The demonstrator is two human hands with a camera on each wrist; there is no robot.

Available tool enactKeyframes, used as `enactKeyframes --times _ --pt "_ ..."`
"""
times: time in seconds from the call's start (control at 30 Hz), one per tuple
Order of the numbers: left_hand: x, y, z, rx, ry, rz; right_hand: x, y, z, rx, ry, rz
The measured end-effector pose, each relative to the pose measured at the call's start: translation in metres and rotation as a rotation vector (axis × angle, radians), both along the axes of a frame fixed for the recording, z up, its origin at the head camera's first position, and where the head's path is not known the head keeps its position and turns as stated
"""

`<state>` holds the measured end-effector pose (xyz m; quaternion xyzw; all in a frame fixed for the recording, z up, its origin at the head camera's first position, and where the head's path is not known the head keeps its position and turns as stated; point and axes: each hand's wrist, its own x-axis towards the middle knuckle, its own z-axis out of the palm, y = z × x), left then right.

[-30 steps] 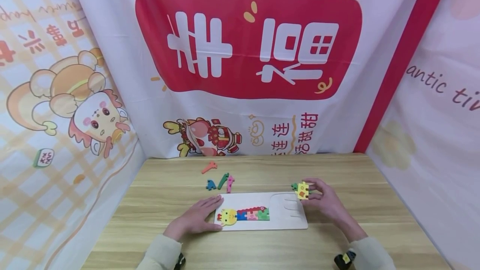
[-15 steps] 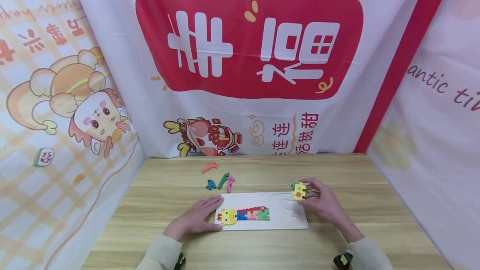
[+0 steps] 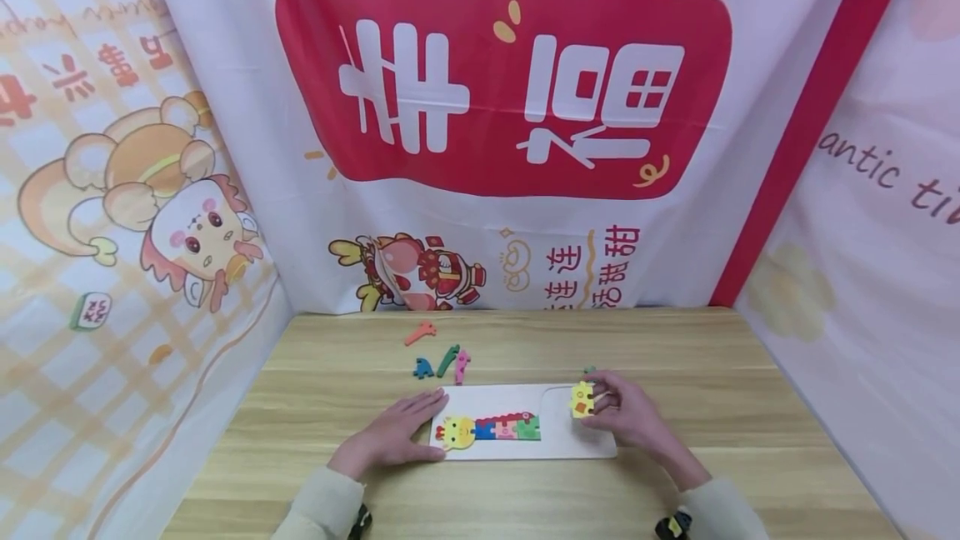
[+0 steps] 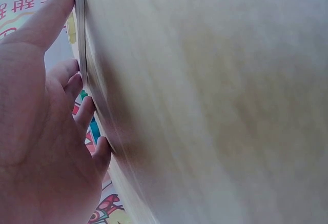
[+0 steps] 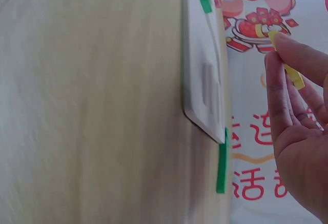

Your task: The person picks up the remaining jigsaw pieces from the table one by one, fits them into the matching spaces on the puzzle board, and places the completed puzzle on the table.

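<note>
Yellow notched piece [image 3: 580, 401], round-cornered white board [image 3: 555, 434]

The high head view looks forward and down at the giraffe puzzle board [image 3: 553, 436], which close right-wrist and, seemingly, left-wrist views share.

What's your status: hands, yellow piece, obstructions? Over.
Right hand pinching yellow piece above board. Left hand touching board's left end. No obstruction visible on board's bare section.

A yellow puzzle piece [image 3: 581, 398], its orange-marked face showing, is held above a flat white board's [image 3: 557, 419] right part.
</note>
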<state>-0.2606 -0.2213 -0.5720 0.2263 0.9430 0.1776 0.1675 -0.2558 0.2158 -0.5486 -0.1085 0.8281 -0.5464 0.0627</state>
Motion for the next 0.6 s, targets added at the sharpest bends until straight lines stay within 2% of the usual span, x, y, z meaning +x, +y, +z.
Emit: enactKeyframes --times 0.17,0.6 --pt "0.0 0.001 0.0 0.003 0.0 0.001 0.001 -0.01 -0.008 -0.019 -0.004 0.074" --pt "0.001 0.003 0.004 0.006 -0.006 0.003 -0.002 -0.038 -0.021 0.086 -0.014 0.15"
